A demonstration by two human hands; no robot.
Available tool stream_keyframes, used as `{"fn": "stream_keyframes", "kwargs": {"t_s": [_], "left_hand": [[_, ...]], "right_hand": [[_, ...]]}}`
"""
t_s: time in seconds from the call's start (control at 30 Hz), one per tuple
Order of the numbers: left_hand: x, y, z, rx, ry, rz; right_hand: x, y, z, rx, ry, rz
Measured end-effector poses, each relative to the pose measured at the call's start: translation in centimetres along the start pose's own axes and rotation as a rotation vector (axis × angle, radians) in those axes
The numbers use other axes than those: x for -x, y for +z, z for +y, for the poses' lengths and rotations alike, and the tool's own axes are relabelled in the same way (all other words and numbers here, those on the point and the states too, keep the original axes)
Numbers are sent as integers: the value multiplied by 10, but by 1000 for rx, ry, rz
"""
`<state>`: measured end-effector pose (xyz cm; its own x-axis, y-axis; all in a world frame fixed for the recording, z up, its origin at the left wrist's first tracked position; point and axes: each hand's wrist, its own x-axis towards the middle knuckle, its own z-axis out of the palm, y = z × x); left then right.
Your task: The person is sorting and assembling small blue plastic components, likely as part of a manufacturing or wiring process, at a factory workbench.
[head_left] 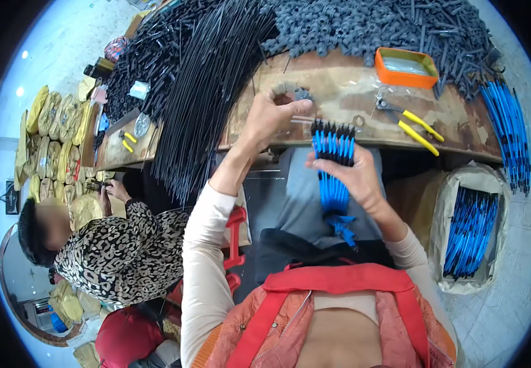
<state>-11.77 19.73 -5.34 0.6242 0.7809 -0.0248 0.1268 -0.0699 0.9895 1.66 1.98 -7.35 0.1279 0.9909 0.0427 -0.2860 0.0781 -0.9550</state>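
My right hand [360, 178] is closed round a bundle of blue sticks with black ends [333, 191] over my lap. Their black tips stand up in a row at the table's front edge, and a strip of blue cloth or plastic hangs loose at the lower end. Held out over the tabletop, my left hand [268, 116] has its thumb and forefinger closed at a small grey plastic piece [303, 94]. Pliers with yellow handles [422, 126] lie to the right of the bundle.
The wooden table [333, 67] carries heaps of grey plastic fittings [363, 27], long black rods [207, 92] and an orange tray [391, 76]. More blue sticks lie at the right end [507, 132] and fill a lined bin [501, 214]. A person in a patterned top [124, 251] works at the left.
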Motion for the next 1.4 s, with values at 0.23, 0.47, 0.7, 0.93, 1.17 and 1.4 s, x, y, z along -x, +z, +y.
{"fn": "stream_keyframes", "kwargs": {"t_s": [0.23, 0.47, 0.7, 0.93, 1.17, 1.4], "left_hand": [[46, 2, -5, 630, -16, -47], [36, 2, -17, 731, 69, 6], [33, 9, -19, 861, 23, -77], [37, 12, -16, 872, -3, -132], [36, 16, -20, 937, 8, -101], [42, 24, -19, 905, 51, -98]], "right_hand": [[-15, -3, 4, -34, 68, -59], [-17, 7, 5, -14, 115, 12], [-19, 2, 12, -106, 140, 21], [-17, 2, 6, -14, 90, -18], [-14, 2, 7, -5, 111, -2], [-12, -1, 11, -6, 104, 18]]}}
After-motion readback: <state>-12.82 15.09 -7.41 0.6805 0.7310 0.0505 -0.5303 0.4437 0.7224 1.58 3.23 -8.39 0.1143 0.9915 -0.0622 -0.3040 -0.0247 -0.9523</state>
